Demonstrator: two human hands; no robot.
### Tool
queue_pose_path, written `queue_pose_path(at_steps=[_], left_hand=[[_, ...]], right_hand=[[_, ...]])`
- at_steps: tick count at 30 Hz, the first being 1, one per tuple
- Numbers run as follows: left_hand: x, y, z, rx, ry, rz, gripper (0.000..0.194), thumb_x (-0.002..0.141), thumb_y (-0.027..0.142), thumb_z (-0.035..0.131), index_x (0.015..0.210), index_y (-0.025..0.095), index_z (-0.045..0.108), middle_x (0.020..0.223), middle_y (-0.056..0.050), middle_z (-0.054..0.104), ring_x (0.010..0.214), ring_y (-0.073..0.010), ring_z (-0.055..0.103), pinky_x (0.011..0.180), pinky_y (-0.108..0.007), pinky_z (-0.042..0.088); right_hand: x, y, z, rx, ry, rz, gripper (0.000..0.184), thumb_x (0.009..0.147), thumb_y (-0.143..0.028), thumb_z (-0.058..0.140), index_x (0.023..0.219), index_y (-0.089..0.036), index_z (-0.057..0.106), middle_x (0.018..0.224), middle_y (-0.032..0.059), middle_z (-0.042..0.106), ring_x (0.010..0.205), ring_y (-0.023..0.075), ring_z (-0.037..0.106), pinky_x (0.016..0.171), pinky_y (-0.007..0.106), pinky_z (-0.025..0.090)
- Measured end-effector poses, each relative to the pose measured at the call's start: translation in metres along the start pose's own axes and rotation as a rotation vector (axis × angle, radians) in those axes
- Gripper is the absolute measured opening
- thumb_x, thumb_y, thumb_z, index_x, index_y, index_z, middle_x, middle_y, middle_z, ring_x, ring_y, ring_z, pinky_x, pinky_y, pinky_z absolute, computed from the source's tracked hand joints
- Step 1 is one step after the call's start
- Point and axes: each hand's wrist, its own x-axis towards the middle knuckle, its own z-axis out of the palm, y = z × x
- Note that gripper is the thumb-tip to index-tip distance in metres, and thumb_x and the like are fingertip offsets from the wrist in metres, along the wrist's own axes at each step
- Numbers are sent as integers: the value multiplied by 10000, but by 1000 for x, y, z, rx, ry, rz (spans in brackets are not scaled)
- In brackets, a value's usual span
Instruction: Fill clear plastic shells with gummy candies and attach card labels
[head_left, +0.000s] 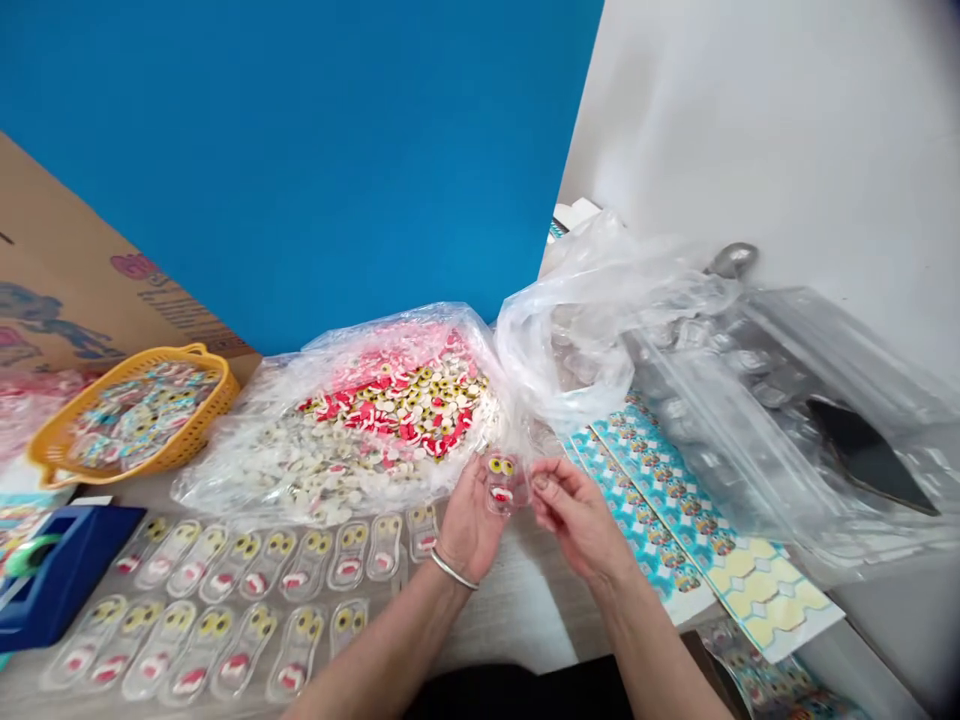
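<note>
A small clear plastic blister shell (501, 490) lies in my left hand (471, 515), with two yellow eye pieces at its top and a red-and-white mouth piece below. My right hand (574, 505) has its fingers pinched at the shell's right edge. Behind the hands, an opened clear bag (255, 465) spills over with loose yellow-eye and red-and-white mouth pieces (405, 405). To the left, two rows of similar filled shells (281, 560) lie on the table (487, 625).
An orange basket (202, 415) of small printed packets stands at the left, by a cardboard box (97, 270) and a blue tape dispenser (67, 575). Printed sticker sheets (660, 500) lie right, beside a large bag (720, 400) of clear shells. A blue panel (300, 170) rises behind.
</note>
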Motion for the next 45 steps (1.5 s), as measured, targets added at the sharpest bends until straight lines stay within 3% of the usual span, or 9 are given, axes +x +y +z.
queue_pose_path(at_steps=[3,8,14,22,30,33,38,41,45], left_hand=[[-12,-5,0,35,-4,38,255,907,359,581,1029,151,664,1005,-73,687,890,-159,641,769,-258,505],[-30,-11,-8,155,5,110,258,763,165,708,1017,172,663,994,-55,700,883,-174,643,780,-276,478],[-41,-11,-15,180,-12,108,340,739,197,748,1067,194,659,1058,-65,694,974,-206,642,845,-312,468],[-48,-15,-23,173,-28,90,342,765,174,712,1106,190,691,1228,-93,669,1155,-234,593,924,-319,454],[-58,-26,-37,187,63,123,333,780,256,739,1099,174,686,1248,-113,663,1131,-232,603,942,-325,452],[-70,-19,-50,340,153,230,425,757,238,757,1166,191,654,1247,-108,658,1183,-256,581,1013,-367,421],[-94,8,-76,931,221,565,400,751,185,734,1133,297,702,1323,-72,622,1376,-298,401,1189,-471,191],[-95,15,-87,1231,144,571,307,759,161,708,1013,328,749,1246,-65,678,1421,-331,331,1207,-524,36],[-85,11,-93,1296,126,531,316,750,146,708,1006,329,743,1204,-78,702,1436,-348,312,1191,-556,-45]], right_hand=[[-17,19,11,111,-32,116,318,696,-399,818,876,-198,649,612,-56,497,495,61,398,414,163,264],[-31,35,16,62,86,51,322,687,-398,819,872,-204,643,602,-56,523,476,67,401,411,174,293],[-42,44,17,-51,110,6,341,729,-439,775,941,-209,637,634,-44,554,476,81,432,402,186,298],[-46,53,12,-447,68,-90,295,832,-463,660,951,-194,661,607,-25,565,487,117,478,395,215,362],[-51,67,21,-251,32,59,331,754,-501,729,850,-193,657,551,-53,514,432,83,386,386,202,255],[-50,76,22,-217,26,148,332,735,-503,729,798,-194,626,520,-73,478,408,72,346,393,199,230],[-26,96,22,-649,36,21,232,802,-415,593,764,-189,622,554,-28,566,452,128,465,455,249,365],[-11,104,30,-768,36,-46,119,789,-286,592,795,-180,646,658,13,641,600,173,580,599,285,444],[-10,103,48,-998,74,-155,181,836,-199,567,999,-203,645,850,45,664,740,192,617,698,294,447]])
